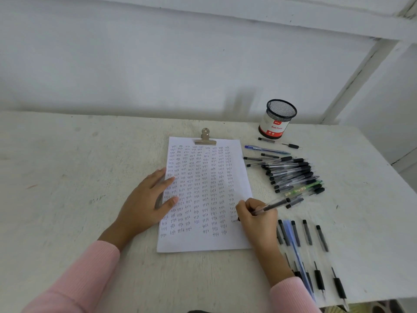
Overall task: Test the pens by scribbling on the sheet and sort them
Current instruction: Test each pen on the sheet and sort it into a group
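While the right hand (256,219) writes, six pens (307,232) lie beside it.

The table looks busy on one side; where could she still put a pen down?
The table is bare left of the sheet and her left hand, and beyond the clip toward the wall. Right of the sheet is crowded: mesh cup, pen pile, and a pen row beside her right hand.

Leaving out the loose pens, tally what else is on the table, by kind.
Sheet: 1
Metal clip: 1
Mesh pen cup: 1
Pen, in the right hand: 1
Total: 4
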